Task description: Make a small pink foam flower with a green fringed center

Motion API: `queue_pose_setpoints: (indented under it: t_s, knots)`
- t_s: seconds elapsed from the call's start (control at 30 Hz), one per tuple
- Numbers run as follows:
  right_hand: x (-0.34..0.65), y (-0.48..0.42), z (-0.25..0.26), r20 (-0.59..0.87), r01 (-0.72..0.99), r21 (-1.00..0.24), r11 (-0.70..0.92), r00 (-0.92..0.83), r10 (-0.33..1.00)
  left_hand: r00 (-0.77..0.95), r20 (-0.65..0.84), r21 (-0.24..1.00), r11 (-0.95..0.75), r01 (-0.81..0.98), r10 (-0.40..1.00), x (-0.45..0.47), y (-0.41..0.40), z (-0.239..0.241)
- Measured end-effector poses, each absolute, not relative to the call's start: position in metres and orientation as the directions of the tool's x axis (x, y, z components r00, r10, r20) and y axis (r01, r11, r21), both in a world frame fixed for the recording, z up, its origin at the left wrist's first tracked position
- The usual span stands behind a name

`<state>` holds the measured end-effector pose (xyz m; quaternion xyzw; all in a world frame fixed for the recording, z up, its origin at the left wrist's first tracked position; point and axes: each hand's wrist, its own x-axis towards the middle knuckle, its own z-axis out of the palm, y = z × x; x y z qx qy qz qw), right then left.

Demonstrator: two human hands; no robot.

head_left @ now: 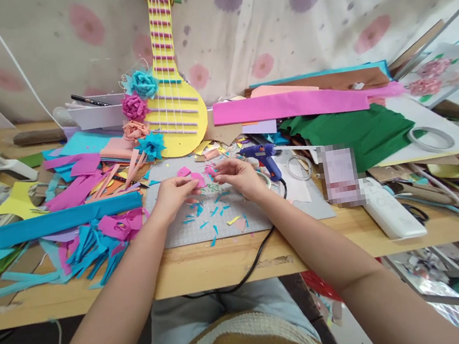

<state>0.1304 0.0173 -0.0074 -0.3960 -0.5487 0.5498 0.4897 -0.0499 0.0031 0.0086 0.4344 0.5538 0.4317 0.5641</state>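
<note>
My left hand and my right hand meet over a grey cutting mat at the middle of the wooden table. Both hands pinch small pink paper pieces, fingers closed on them. Another pink scrap lies just beyond my left fingers. Blue and yellow paper snippets are scattered on the mat below my hands. A blue glue gun rests right of my right hand, its black cord running off the table's front edge.
A yellow paper guitar with paper flowers leans on the back wall. Piles of pink and blue paper strips fill the left. Pink and green sheets, tape rolls and a white remote lie right.
</note>
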Motion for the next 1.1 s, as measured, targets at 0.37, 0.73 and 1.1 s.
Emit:
queue_pose_setpoints:
  t_s: [0.37,0.73,1.1]
  knots:
    - [0.12,0.012,-0.011,0.084,0.021,-0.996,0.089,-0.173,0.981,0.107,-0.34,0.938,0.345,-0.036,0.934,-0.049,0.0,0.012]
    - [0.12,0.013,-0.015,0.151,0.102,-0.98,0.172,-0.185,0.971,0.134,-0.353,0.932,0.361,-0.044,0.926,-0.05,-0.001,0.014]
    - [0.119,0.015,-0.019,0.111,0.034,-0.992,0.121,-0.216,0.97,0.197,-0.34,0.937,0.35,-0.018,0.92,-0.052,0.002,0.009]
